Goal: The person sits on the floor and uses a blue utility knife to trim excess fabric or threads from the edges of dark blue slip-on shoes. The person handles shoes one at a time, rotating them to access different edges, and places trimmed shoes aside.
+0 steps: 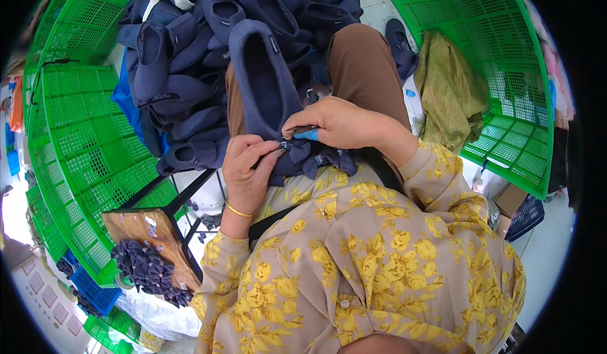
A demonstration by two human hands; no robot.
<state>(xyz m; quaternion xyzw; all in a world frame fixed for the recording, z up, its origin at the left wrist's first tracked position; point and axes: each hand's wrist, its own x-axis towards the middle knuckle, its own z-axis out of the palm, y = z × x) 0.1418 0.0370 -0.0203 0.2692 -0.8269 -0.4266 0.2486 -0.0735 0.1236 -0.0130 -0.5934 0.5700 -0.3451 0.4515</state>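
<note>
- Both hands pinch: left hand (245, 167) presses a small dark-blue fabric bow (288, 146) onto the navy felt slipper (264, 82).
- Right hand (338, 123) pinches a blue-tipped tool (306, 134), perhaps a needle; keep the bow centred.

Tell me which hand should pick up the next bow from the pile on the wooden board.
Left, probably. The left hand pinches the slipper and sits on the side of the bow pile on the board. The right hand grips a small tool, farther away.
</note>
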